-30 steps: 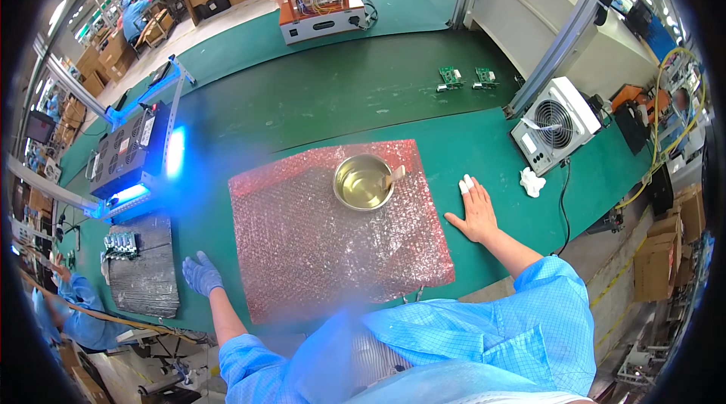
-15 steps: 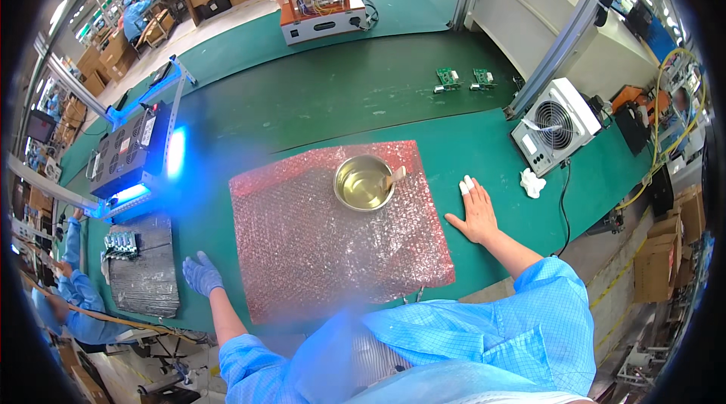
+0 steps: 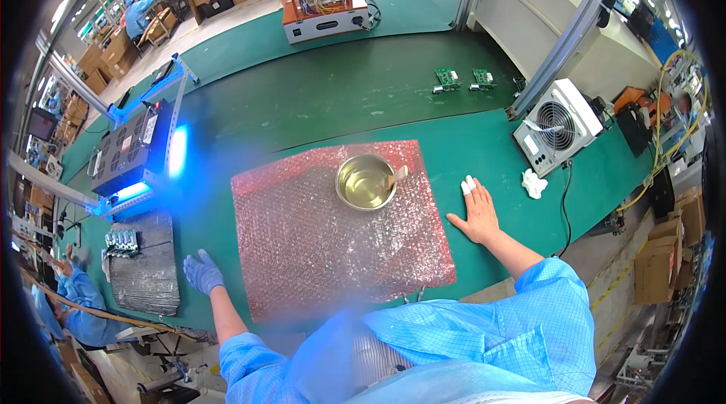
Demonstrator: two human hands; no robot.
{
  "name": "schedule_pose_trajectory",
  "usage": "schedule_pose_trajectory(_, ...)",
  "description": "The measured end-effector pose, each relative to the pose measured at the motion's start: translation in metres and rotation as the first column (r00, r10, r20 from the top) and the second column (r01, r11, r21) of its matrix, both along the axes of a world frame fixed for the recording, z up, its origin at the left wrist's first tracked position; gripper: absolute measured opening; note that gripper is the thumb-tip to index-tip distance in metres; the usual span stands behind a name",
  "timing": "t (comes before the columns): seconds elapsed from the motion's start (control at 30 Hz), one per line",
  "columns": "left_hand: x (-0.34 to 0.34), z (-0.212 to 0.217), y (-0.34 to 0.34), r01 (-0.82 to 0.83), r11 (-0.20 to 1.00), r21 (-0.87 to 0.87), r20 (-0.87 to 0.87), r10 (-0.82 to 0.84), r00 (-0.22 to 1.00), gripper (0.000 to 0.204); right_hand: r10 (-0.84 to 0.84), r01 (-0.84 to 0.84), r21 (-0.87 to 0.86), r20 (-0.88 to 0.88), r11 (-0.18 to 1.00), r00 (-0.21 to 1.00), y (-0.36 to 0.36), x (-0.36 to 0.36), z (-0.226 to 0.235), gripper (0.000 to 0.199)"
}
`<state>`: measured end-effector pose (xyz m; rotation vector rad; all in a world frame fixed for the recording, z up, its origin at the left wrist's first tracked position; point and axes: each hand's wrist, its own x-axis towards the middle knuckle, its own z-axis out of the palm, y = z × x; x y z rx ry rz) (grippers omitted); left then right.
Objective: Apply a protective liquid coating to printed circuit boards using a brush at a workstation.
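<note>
Bowl (image 3: 364,163) on bubble wrap (image 3: 333,245) separates left hand (image 3: 203,274) from right hand (image 3: 480,213) (each grip released), fan (image 3: 556,125) at right.

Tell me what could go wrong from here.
The open bowl of liquid stands on bubble wrap; a tug on the wrap might tip it. A handle juts past its rim, so the right hand could catch it when reaching across. The black cord runs to the table edge, where an arm might snag it.

Green-topped bench (image 3: 473,150): red bubble-wrap sheet (image 3: 325,249) mid-bench; grey pad (image 3: 147,275) left; white fan unit (image 3: 556,126), crumpled tissue (image 3: 534,184) right.
</note>
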<state>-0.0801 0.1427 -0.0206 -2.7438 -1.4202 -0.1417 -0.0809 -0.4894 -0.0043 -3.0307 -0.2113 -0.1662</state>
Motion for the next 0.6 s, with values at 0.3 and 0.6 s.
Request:
schedule_pose_trajectory(0.3, 0.0001, -0.0001, 0.0006, 0.000, 1.000, 0.006, -0.023, 0.001, 1.000, 0.062, 0.003, -0.002, -0.005, 0.008, 1.000, 1.000, 0.0007, 0.0000, 0.0001, 0.082)
schedule_pose_trajectory(0.6, -0.0012, -0.0063, 0.0057, 0.016, 1.000, 0.020, 0.008, -0.016, 1.000, 0.063, 0.008, -0.008, 0.001, 0.022, 1.000, 1.000, 0.0001, -0.0002, -0.0006, 0.082)
